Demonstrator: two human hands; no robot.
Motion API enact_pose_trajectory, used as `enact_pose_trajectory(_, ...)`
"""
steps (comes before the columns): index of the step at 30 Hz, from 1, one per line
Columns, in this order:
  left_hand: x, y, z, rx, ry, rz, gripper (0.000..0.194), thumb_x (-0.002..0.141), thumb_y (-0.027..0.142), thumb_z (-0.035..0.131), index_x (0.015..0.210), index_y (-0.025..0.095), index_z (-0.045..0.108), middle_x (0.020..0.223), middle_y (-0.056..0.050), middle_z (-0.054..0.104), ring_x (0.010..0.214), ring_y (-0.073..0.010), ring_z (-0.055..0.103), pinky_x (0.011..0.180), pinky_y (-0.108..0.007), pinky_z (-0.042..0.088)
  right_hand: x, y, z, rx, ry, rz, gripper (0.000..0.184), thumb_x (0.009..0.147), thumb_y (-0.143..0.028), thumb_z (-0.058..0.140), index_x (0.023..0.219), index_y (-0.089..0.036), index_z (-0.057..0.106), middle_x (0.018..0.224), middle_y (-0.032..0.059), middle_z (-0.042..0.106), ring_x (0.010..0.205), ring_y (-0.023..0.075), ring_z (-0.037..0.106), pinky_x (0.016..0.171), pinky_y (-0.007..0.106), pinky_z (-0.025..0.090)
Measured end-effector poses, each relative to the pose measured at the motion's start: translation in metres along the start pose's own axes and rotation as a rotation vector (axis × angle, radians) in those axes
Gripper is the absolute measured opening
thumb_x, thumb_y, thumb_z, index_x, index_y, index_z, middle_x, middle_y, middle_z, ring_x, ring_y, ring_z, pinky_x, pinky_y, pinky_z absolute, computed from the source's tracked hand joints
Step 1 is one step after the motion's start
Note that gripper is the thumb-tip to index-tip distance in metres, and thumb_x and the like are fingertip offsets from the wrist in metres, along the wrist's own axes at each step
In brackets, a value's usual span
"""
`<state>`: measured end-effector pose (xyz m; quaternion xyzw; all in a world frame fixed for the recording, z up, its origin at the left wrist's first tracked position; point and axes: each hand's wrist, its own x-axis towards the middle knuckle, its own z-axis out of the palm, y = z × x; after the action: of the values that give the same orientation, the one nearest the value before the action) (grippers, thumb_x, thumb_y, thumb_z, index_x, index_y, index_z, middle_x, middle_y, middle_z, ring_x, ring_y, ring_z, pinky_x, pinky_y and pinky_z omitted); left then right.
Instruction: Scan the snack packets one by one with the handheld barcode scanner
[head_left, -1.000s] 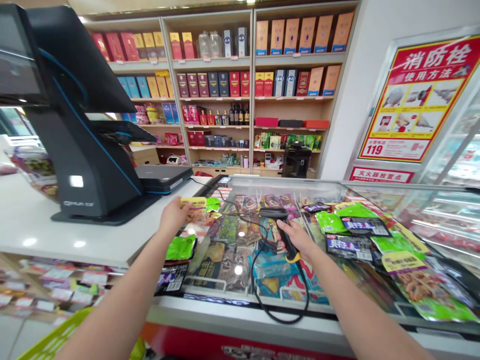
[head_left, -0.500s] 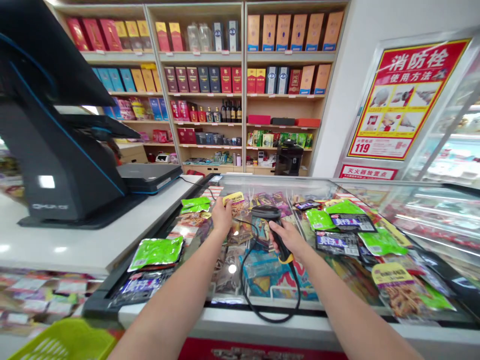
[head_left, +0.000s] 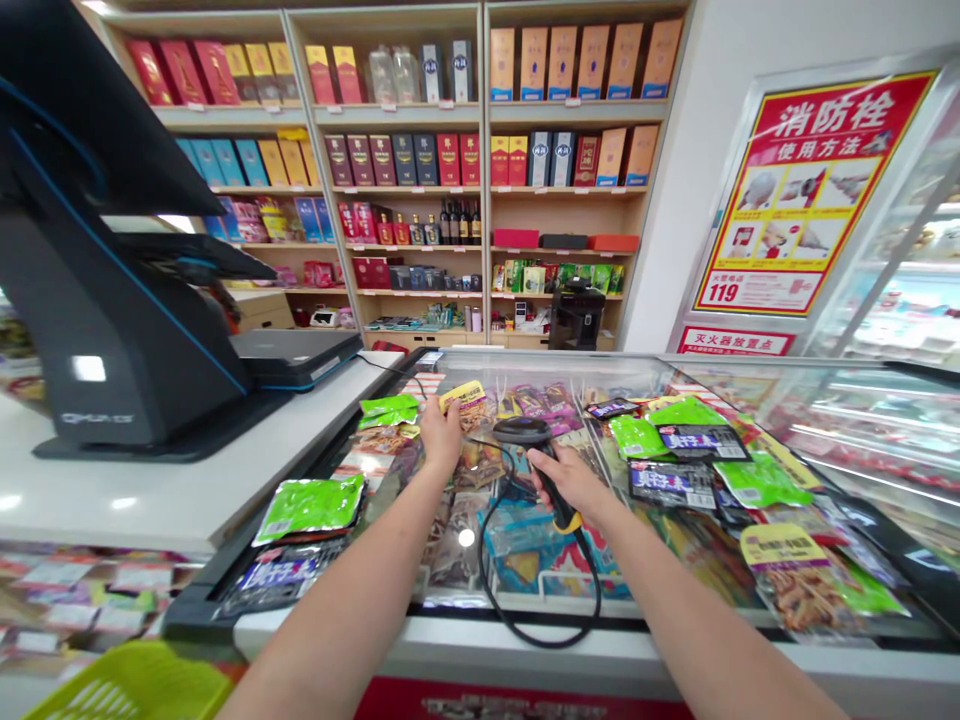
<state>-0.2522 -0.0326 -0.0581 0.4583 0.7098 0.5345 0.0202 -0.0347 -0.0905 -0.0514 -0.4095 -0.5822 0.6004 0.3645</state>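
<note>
My left hand (head_left: 441, 432) is closed on the left edge of a yellow-topped snack packet (head_left: 469, 405) with brown food showing through it. My right hand (head_left: 564, 478) grips the handle of a black barcode scanner (head_left: 523, 432) with a yellow-tipped base. The scanner's head points left, close to the packet. From its base a black cable (head_left: 555, 642) loops over the front edge of the glass-topped freezer (head_left: 480, 606). Just left of my left hand lie green packets (head_left: 388, 408) on the glass.
More green and black packets (head_left: 673, 484) lie at the right, with another yellow-topped packet (head_left: 795, 575). A green packet (head_left: 311, 507) sits front left. The till (head_left: 127, 330) stands on the white counter (head_left: 172, 475); a lime basket (head_left: 135, 680) is below. Shelves (head_left: 486, 200) line the back.
The scanner's head has dipped slightly and moved a little left with my right hand. My left hand keeps hold of the packet, now tilted slightly more into view.
</note>
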Motion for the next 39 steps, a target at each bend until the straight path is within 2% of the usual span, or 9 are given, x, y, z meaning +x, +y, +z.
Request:
enact_pose_trajectory(8,-0.002,0.008,0.002,-0.033,-0.003,-0.030,0.016,0.080,0.036,0.051,0.081,0.020,0.053,0.079,-0.005,0.062,0.079,-0.0214,0.060,0.074,-0.031,0.045,0.000,-0.007,-0.001,0.025,0.002,-0.008,0.041,0.071,-0.057,0.063,0.073,-0.019,0.046,0.052,-0.0071,0.052,0.035,0.0067,0.046,0.033,0.019,0.041)
enact_pose_trajectory(13,-0.013,0.032,0.017,-0.147,-0.091,0.003,0.013,0.078,0.033,0.053,0.077,0.021,0.052,0.077,-0.003,0.063,0.076,-0.0194,0.060,0.072,-0.030,0.045,-0.012,-0.021,-0.022,0.067,0.068,-0.011,0.038,0.073,-0.054,0.063,0.075,-0.019,0.047,0.053,-0.0067,0.054,0.036,0.0068,0.048,0.034,0.018,0.042)
enact_pose_trajectory(16,-0.025,0.053,0.036,-0.231,-0.149,0.027,0.012,0.078,0.032,0.054,0.076,0.020,0.052,0.077,-0.003,0.064,0.075,-0.0188,0.060,0.071,-0.030,0.045,-0.026,-0.030,-0.045,0.086,0.128,-0.004,0.035,0.075,-0.050,0.064,0.077,-0.020,0.046,0.053,-0.0069,0.054,0.035,0.0067,0.048,0.033,0.018,0.041)
enact_pose_trajectory(19,-0.042,0.081,0.064,-0.296,-0.213,0.046,0.011,0.078,0.031,0.055,0.076,0.020,0.053,0.077,-0.004,0.065,0.075,-0.0189,0.061,0.072,-0.030,0.045,-0.045,-0.036,-0.073,0.103,0.211,-0.012,0.034,0.076,-0.048,0.064,0.077,-0.020,0.045,0.052,-0.0072,0.054,0.035,0.0064,0.047,0.033,0.017,0.040)
enact_pose_trajectory(25,-0.092,0.155,0.122,-0.382,-0.368,0.114,0.009,0.080,0.027,0.057,0.079,0.018,0.056,0.081,-0.005,0.067,0.078,-0.0194,0.062,0.074,-0.030,0.045,-0.090,-0.035,-0.133,0.123,0.387,-0.033,0.033,0.077,-0.047,0.065,0.077,-0.020,0.046,0.053,-0.0059,0.055,0.036,0.0071,0.048,0.034,0.018,0.042)
enact_pose_trajectory(28,-0.121,0.195,0.144,-0.333,-0.457,0.156,0.010,0.083,0.028,0.055,0.086,0.018,0.057,0.087,-0.006,0.068,0.084,-0.0200,0.063,0.077,-0.030,0.044,-0.112,-0.032,-0.159,0.169,0.495,-0.043,0.033,0.077,-0.047,0.064,0.078,-0.019,0.047,0.053,-0.0057,0.055,0.036,0.0071,0.048,0.034,0.018,0.042)
enact_pose_trajectory(31,-0.146,0.227,0.159,-0.171,-0.510,0.228,0.017,0.086,0.031,0.051,0.095,0.019,0.059,0.093,-0.009,0.068,0.093,-0.0238,0.063,0.084,-0.035,0.042,-0.127,-0.030,-0.177,0.232,0.596,-0.073,0.032,0.077,-0.047,0.065,0.083,-0.020,0.048,0.053,-0.0061,0.055,0.037,0.0076,0.048,0.034,0.018,0.041)
enact_pose_trajectory(34,-0.163,0.243,0.168,-0.018,-0.504,0.318,0.025,0.085,0.033,0.053,0.105,0.019,0.059,0.103,-0.012,0.067,0.106,-0.0285,0.058,0.092,-0.043,0.037,-0.134,-0.026,-0.187,0.267,0.650,-0.109,0.034,0.076,-0.049,0.065,0.080,-0.020,0.047,0.053,-0.0060,0.054,0.037,0.0080,0.048,0.035,0.019,0.042)
enact_pose_trajectory(39,-0.169,0.243,0.168,0.027,-0.467,0.408,0.037,0.082,0.029,0.055,0.118,0.020,0.055,0.120,-0.014,0.060,0.117,-0.0294,0.051,0.095,-0.045,0.035,-0.132,-0.019,-0.186,0.284,0.629,-0.092,0.034,0.077,-0.049,0.065,0.073,-0.020,0.046,0.053,-0.0049,0.054,0.037,0.0077,0.047,0.035,0.020,0.043)
